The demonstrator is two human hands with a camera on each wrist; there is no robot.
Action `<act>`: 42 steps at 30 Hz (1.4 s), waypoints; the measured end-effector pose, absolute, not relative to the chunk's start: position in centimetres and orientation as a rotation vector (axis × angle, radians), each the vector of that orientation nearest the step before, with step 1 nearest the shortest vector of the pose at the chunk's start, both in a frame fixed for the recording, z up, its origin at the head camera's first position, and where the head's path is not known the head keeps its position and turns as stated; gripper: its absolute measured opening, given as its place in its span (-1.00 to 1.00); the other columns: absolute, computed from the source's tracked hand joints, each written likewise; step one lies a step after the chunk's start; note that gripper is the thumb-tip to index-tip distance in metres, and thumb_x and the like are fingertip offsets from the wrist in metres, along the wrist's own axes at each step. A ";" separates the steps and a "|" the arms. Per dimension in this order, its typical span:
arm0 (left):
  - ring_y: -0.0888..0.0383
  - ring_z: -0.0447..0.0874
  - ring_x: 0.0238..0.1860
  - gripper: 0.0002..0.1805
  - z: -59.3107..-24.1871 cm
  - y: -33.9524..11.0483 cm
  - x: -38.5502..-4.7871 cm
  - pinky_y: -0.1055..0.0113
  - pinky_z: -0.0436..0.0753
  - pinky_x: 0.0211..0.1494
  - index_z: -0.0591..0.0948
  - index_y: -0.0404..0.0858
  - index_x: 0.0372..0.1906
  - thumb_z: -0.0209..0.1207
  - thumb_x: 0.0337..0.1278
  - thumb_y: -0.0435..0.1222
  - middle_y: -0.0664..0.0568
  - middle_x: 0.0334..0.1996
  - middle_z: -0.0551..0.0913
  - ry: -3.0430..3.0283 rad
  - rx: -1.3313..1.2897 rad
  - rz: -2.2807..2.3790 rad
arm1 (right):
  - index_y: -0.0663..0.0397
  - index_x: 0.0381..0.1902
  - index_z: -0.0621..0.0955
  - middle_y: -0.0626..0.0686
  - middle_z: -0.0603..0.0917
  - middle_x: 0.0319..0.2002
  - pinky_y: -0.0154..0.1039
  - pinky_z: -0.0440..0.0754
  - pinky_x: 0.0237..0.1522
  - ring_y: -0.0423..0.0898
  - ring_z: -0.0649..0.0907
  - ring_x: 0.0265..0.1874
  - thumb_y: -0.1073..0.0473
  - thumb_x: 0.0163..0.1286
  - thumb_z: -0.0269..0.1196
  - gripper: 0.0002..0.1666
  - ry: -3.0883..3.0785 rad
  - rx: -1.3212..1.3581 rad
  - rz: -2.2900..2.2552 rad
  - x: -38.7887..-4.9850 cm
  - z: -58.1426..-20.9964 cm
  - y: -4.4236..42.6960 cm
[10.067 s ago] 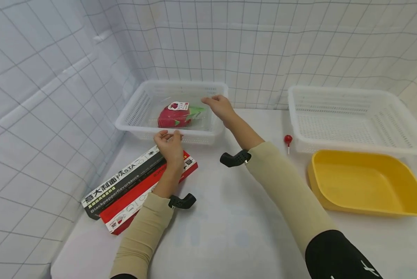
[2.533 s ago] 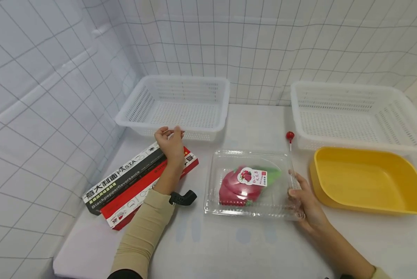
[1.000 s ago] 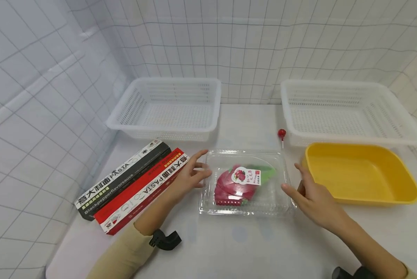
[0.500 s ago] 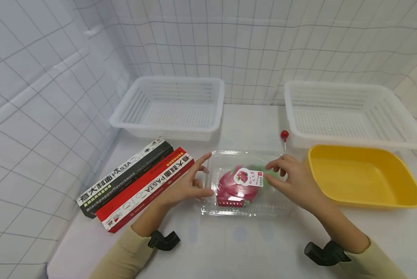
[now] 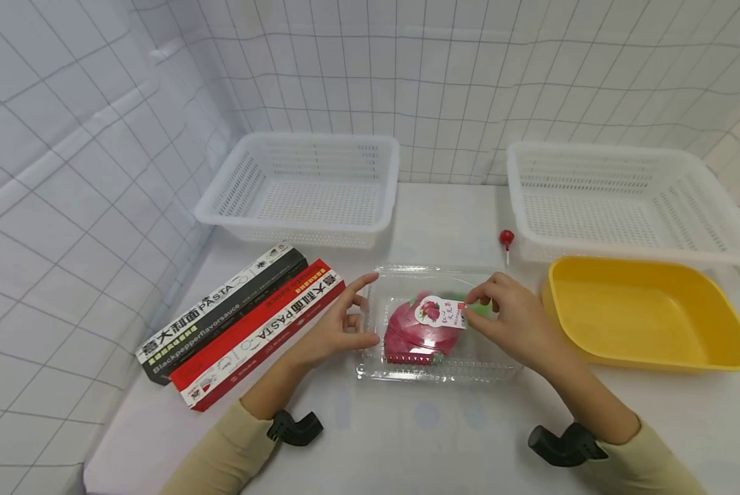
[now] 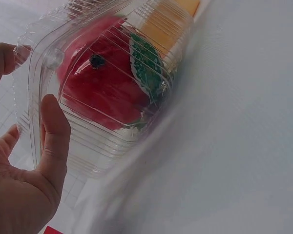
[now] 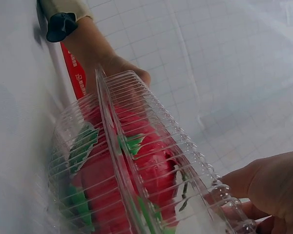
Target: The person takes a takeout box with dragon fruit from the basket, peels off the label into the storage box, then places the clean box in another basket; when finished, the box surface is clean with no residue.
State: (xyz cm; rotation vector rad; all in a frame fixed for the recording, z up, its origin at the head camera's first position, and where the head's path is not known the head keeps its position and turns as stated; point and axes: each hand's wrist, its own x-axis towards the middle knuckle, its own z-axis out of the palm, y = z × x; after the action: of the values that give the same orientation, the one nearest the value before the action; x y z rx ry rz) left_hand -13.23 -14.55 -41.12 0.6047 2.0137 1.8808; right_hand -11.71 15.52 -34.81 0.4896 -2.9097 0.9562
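A clear box (image 5: pixel 434 372) lies on the desk (image 5: pixel 419 447), its long axis left to right; the dragon fruit (image 5: pixel 407 335) inside points its green end right. The fingers of the left hand (image 5: pixel 335 326) grasp the box's left edge; those of the right hand (image 5: pixel 520 320) bend at the label (image 5: pixel 439 313), pinching it or not I cannot tell. Pasta boxes (image 5: pixel 260 337) lie left.

Clamshell (image 5: pixel 478 350): glossy, ribbed plastic. Label (image 5: pixel 439 313): paper-like. Tub (image 5: pixel 642 323): smooth plastic. Sleeve (image 5: pixel 221 443): cloth.
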 end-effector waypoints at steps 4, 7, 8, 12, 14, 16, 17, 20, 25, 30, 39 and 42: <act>0.22 0.42 -0.52 0.06 -41.3 -14.5 -13.3 0.40 0.57 -0.40 0.08 -0.07 0.52 0.42 -0.09 -0.30 -0.38 -0.06 0.23 1.996 0.615 1.897 | 0.14 -0.26 0.70 0.01 0.52 -0.34 -0.24 0.52 -0.37 -0.03 0.46 -0.34 0.20 0.20 0.37 -0.84 -2.913 0.479 0.955 -11.8 -34.9 15.5; 0.20 0.45 -0.51 0.06 -41.3 -14.5 -13.3 0.38 0.59 -0.38 0.07 -0.07 0.53 0.42 -0.09 -0.29 -0.40 -0.06 0.23 1.984 0.616 1.903 | 0.14 -0.26 0.69 0.01 0.51 -0.35 -0.23 0.50 -0.37 -0.03 0.46 -0.35 0.20 0.20 0.37 -0.84 -2.920 0.472 0.953 -11.8 -34.9 15.5; 0.20 0.46 -0.50 0.06 -41.3 -14.5 -13.3 0.37 0.60 -0.38 0.07 -0.07 0.53 0.42 -0.08 -0.29 -0.41 -0.06 0.23 1.979 0.615 1.905 | 0.14 -0.27 0.70 0.01 0.51 -0.35 -0.23 0.50 -0.37 -0.03 0.46 -0.35 0.20 0.20 0.36 -0.84 -2.922 0.471 0.955 -11.8 -34.8 15.4; 0.16 0.51 -0.46 0.06 -41.4 -14.5 -13.3 0.33 0.64 -0.34 0.06 -0.06 0.53 0.42 -0.07 -0.29 -0.44 -0.05 0.22 1.969 0.605 1.906 | 0.15 -0.27 0.70 0.02 0.50 -0.37 -0.21 0.48 -0.37 -0.04 0.45 -0.37 0.20 0.21 0.35 -0.84 -2.919 0.463 0.969 -11.9 -34.8 15.3; 0.15 0.52 -0.45 0.06 -41.4 -14.5 -13.3 0.32 0.64 -0.34 0.06 -0.06 0.53 0.42 -0.07 -0.29 -0.44 -0.05 0.22 1.969 0.601 1.906 | 0.16 -0.26 0.69 0.03 0.50 -0.37 -0.21 0.48 -0.36 -0.03 0.45 -0.37 0.21 0.21 0.35 -0.84 -2.911 0.463 0.987 -11.8 -34.9 15.3; 0.15 0.52 -0.45 0.07 -41.4 -14.5 -13.3 0.32 0.64 -0.33 0.06 -0.06 0.53 0.42 -0.08 -0.29 -0.45 -0.04 0.22 1.968 0.599 1.905 | 0.17 -0.26 0.69 0.04 0.51 -0.36 -0.21 0.48 -0.36 -0.04 0.45 -0.37 0.22 0.21 0.36 -0.84 -2.904 0.458 1.005 -11.8 -35.0 15.2; 0.14 0.52 -0.45 0.07 -41.4 -14.5 -13.3 0.31 0.65 -0.34 0.05 -0.06 0.53 0.42 -0.08 -0.28 -0.45 -0.04 0.22 1.967 0.600 1.904 | 0.17 -0.26 0.68 0.05 0.51 -0.36 -0.21 0.49 -0.35 -0.04 0.46 -0.36 0.22 0.21 0.36 -0.84 -2.902 0.456 1.016 -11.8 -35.0 15.2; 0.12 0.55 -0.43 0.08 -41.4 -14.5 -13.2 0.29 0.66 -0.33 0.04 -0.07 0.53 0.42 -0.08 -0.26 -0.47 -0.04 0.21 1.959 0.605 1.904 | 0.17 -0.27 0.68 0.06 0.51 -0.36 -0.21 0.49 -0.34 -0.01 0.47 -0.36 0.23 0.20 0.36 -0.85 -2.893 0.446 1.044 -11.8 -35.1 15.1; 0.05 0.58 -0.36 0.10 -41.5 -14.5 -13.3 0.23 0.69 -0.31 0.01 -0.11 0.54 0.42 -0.08 -0.24 -0.49 -0.03 0.20 1.946 0.615 1.906 | 0.17 -0.30 0.66 0.09 0.51 -0.36 -0.22 0.49 -0.33 0.04 0.47 -0.35 0.27 0.19 0.34 -0.88 -2.875 0.437 1.105 -11.7 -35.2 14.9; 0.05 0.58 -0.36 0.08 -41.6 -14.5 -13.3 0.22 0.69 -0.32 0.02 -0.09 0.54 0.40 -0.07 -0.29 -0.47 -0.04 0.21 1.947 0.613 1.906 | 0.15 -0.36 0.63 0.05 0.51 -0.38 -0.25 0.50 -0.31 -0.02 0.47 -0.37 0.31 0.17 0.33 -0.92 -2.819 0.469 1.144 -11.7 -35.6 14.7; 0.05 0.57 -0.37 0.06 -41.4 -14.5 -13.2 0.25 0.68 -0.32 0.02 -0.08 0.53 0.39 -0.06 -0.31 -0.45 -0.04 0.22 1.949 0.611 1.904 | 0.08 -0.40 0.62 -0.09 0.55 -0.48 -0.27 0.46 -0.38 -0.12 0.46 -0.42 0.33 0.18 0.36 -0.90 -2.733 0.527 1.105 -11.5 -35.8 14.4; 0.03 0.57 -0.35 0.06 -41.4 -14.5 -13.2 0.24 0.69 -0.31 0.02 -0.09 0.53 0.38 -0.06 -0.32 -0.45 -0.04 0.22 1.947 0.612 1.905 | 0.07 -0.40 0.62 -0.10 0.56 -0.48 -0.28 0.48 -0.39 -0.13 0.48 -0.42 0.34 0.18 0.36 -0.89 -2.699 0.551 1.104 -11.4 -35.8 14.3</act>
State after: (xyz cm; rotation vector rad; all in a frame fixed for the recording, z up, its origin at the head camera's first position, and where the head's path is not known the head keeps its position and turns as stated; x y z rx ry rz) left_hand -13.20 -14.46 -41.42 0.6120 1.9468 1.9050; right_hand -11.40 14.34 -35.78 0.5515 -2.6994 1.1043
